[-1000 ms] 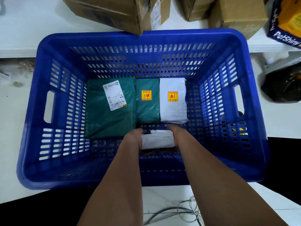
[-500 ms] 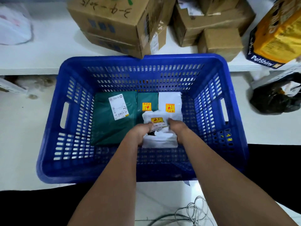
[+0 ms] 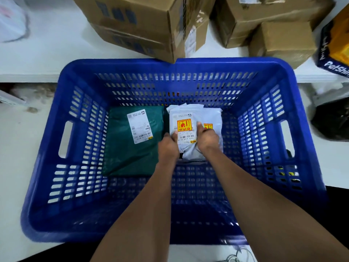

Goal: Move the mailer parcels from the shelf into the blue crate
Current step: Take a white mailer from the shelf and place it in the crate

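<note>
Gripping crinkled white plastic mailer (image 3: 186, 118), both hands (image 3: 206, 138), slotted rigid blue crate (image 3: 264, 133).

"PetShin…" reads on the dark box (image 3: 334, 61); parcel labels are too small to read.

White mailer parcel (image 3: 186, 129), yellow-red sticker up, lying in blue crate (image 3: 264, 69) toward twelve o'clock, overlapping another white mailer (image 3: 215, 118); large green mailer (image 3: 120, 148) flat at nine o'clock.
</note>
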